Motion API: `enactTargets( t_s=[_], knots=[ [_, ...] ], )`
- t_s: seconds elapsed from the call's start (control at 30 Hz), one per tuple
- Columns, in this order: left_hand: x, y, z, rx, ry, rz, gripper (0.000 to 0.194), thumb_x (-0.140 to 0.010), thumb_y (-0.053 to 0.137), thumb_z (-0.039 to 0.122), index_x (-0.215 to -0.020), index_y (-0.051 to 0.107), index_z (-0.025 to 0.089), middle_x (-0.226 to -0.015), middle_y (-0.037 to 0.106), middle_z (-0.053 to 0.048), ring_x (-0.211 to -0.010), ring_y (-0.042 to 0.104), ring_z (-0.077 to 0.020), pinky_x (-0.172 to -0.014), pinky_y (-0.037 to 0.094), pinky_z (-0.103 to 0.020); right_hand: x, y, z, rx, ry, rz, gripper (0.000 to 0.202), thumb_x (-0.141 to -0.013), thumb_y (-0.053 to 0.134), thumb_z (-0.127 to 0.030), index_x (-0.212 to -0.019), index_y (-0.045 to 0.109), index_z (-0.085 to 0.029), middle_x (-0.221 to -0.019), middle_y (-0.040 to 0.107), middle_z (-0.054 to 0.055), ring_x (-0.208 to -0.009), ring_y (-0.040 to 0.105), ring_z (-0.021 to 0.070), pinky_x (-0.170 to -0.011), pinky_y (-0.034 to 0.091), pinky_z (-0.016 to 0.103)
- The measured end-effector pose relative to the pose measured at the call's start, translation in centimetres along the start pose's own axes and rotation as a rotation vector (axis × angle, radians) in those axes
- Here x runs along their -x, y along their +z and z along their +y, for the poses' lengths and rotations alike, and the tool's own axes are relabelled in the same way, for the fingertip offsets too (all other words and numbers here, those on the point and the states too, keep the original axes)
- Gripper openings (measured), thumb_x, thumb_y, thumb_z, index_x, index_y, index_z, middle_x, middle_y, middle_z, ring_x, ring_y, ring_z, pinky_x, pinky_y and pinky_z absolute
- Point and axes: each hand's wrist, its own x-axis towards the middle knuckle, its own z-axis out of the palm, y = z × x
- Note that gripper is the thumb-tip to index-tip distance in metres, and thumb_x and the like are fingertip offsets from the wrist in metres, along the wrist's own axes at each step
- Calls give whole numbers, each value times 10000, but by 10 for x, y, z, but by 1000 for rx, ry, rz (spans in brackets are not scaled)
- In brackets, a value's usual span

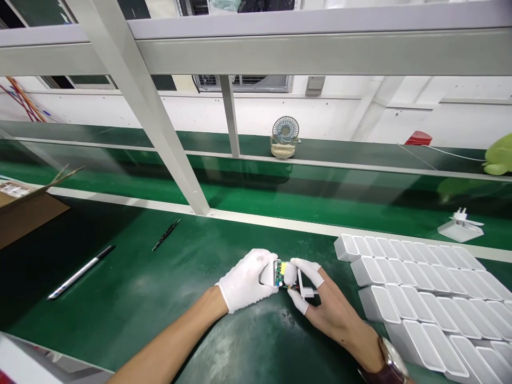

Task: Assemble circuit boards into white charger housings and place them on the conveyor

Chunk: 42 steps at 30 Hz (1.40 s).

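Gloved in white, my left hand (246,281) is closed around a small white charger housing (267,274). A green circuit board (279,273) with a yellow-wrapped part shows at the housing's open end; how deep it sits inside is hidden. My right hand (334,306), with white finger cots on thumb and fingers, pinches a white plastic end piece (303,285) at the board's other side. Short dark and red wires seem to run between board and end piece. Both hands are close together, just above the green mat (224,341).
Rows of open white plastic housings (418,306) stand at the right. A white plug adapter (461,226) lies behind them. Tweezers (166,234) and a long silvery tool (82,272) lie left, near a cardboard box (28,216). A small fan (285,137) stands on the shelf behind a slanted post (152,122).
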Motion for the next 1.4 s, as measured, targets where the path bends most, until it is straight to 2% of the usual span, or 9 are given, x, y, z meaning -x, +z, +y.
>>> enactTargets(
  t_s=[0.13, 0.3, 0.47, 0.6, 0.8, 1.0, 1.07, 1.23, 1.4],
  knots=[
    [2, -3, -6, 17, -127, 5, 742, -692, 843, 289, -1362, 524, 268, -1321, 617, -96, -1242, 581, -317, -1026, 523, -492, -4, -4, -2, 7, 40, 78, 561, -948, 592, -211, -1476, 402, -246, -1275, 590, 115, -1139, 627, 242, -917, 622, 405],
    [3, -8, -17, -82, -245, -95, 862, -727, 826, 425, -1480, 435, 271, -1519, 457, -175, -1428, 370, -444, -1032, 466, -637, -4, -6, -3, -14, 80, 126, 532, -934, 616, -237, -1440, 452, -254, -1309, 599, 94, -1161, 635, 235, -912, 621, 371],
    [2, -21, 1, -93, -66, 79, 1287, -448, 960, 435, -1537, 301, 239, -1520, 412, -187, -1410, 369, -440, -1099, 407, -617, -4, -3, -9, -30, 47, 169, 522, -924, 632, -242, -1422, 476, -246, -1312, 623, 95, -1158, 651, 242, -995, 580, 407],
    [6, -27, 25, -49, 103, 168, 997, -580, 895, 312, -1444, 398, 280, -1221, 594, -98, -1190, 523, -348, -987, 489, -531, -1, 0, -17, -119, -42, 216, 559, -902, 654, -182, -1424, 463, -236, -1331, 619, 113, -1198, 634, 254, -1018, 565, 422],
    [12, -33, 43, 254, -43, 21, 967, -670, 816, 159, -1491, 342, 348, -1114, 577, -22, -859, 559, -169, -755, 548, -325, 4, 4, -23, -222, -123, 255, 634, -859, 678, -76, -1435, 447, -211, -1361, 591, 144, -1249, 591, 273, -1034, 538, 449],
    [12, -36, 40, 333, 0, -39, 772, -705, 816, 227, -1409, 504, 292, -1017, 569, -23, -774, 565, -149, -725, 542, -312, 2, 5, -28, -256, -93, 280, 590, -848, 680, -68, -1391, 492, -200, -1329, 607, 152, -1218, 608, 276, -1008, 547, 440],
    [12, -35, 40, 359, -59, -47, 675, -727, 802, 250, -1359, 565, 271, -939, 586, -4, -699, 539, -130, -721, 531, -313, 1, 5, -29, -247, -95, 284, 583, -848, 683, -77, -1386, 498, -201, -1320, 615, 152, -1207, 617, 276, -999, 554, 439],
    [15, -30, 43, 584, -225, -118, 751, -763, 725, 212, -1463, 457, 250, -738, 581, 65, -627, 508, -109, -692, 502, -277, 3, 6, -28, -236, -109, 296, 580, -850, 674, -67, -1387, 499, -198, -1325, 613, 159, -1206, 621, 280, -997, 555, 453],
    [15, -33, 46, 545, -294, -133, 640, -769, 724, 243, -1385, 551, 239, -791, 611, 40, -718, 547, -128, -720, 500, -273, 4, 6, -27, -229, -111, 273, 626, -837, 688, -47, -1409, 483, -195, -1341, 601, 155, -1226, 604, 270, -1025, 535, 438]
  ],
)
